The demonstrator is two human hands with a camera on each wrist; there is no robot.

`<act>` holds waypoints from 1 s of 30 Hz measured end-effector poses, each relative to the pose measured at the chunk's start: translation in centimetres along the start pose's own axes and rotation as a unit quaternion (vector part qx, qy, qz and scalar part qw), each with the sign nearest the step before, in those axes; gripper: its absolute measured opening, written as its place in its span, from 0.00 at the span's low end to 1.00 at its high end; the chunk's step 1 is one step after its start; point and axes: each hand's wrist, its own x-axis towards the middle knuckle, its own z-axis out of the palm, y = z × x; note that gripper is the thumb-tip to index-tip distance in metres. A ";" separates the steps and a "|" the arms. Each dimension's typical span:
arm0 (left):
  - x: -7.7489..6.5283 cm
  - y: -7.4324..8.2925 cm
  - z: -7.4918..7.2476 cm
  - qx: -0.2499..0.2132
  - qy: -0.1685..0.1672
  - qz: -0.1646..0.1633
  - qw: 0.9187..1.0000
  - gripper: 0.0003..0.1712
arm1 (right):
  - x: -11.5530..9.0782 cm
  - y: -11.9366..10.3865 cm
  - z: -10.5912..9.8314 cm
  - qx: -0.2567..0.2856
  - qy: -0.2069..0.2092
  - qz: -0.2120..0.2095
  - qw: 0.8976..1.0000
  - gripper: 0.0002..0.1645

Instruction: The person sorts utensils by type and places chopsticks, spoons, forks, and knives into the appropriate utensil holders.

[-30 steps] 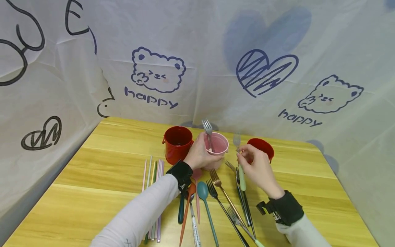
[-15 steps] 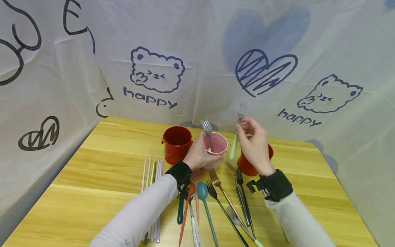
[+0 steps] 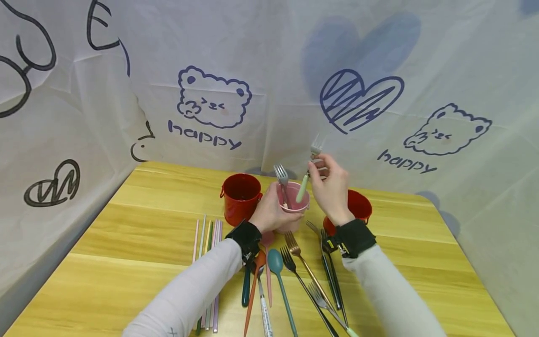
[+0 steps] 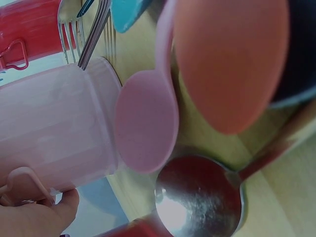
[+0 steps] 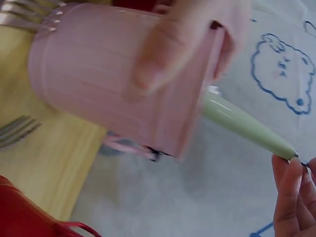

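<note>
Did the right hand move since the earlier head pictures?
Yes: against the scribbled heart, the right hand shifted left and up, toward the pink bucket.

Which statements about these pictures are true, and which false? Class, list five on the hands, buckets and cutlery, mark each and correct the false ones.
1. The left hand holds the pink bucket. True.
2. The right hand holds a spoon. False: it pinches the green-handled fork.
3. The green-handled fork's prongs point up. True.
4. The teal spoon stands in a red bucket. False: it lies on the table.
5. An upright fork stands in the pink bucket. True.
</note>
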 end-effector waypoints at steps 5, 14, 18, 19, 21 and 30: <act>0.0 -0.1 0.1 0.003 -0.001 0.004 1.000 0.51 | -0.7 1.1 0.8 -0.063 -0.067 0.015 0.996 0.12; 0.1 -0.1 0.2 -0.005 0.000 0.002 1.000 0.51 | -3.1 2.6 0.4 -0.094 -0.111 0.052 0.988 0.14; 0.0 0.0 0.2 -0.003 0.000 0.002 1.000 0.51 | -4.3 2.7 -0.1 -0.076 -0.094 0.042 0.992 0.10; 0.0 0.1 0.1 -0.002 -0.001 0.002 1.000 0.51 | -4.6 2.7 -0.3 -0.072 -0.090 0.038 0.993 0.09; -0.1 0.1 0.1 -0.001 -0.002 0.004 1.000 0.51 | -5.2 2.7 -0.6 -0.067 -0.085 0.033 0.994 0.08; 0.0 0.0 0.0 -0.006 0.000 -0.001 1.000 0.50 | -7.7 3.1 -1.9 -0.056 -0.124 0.067 0.988 0.07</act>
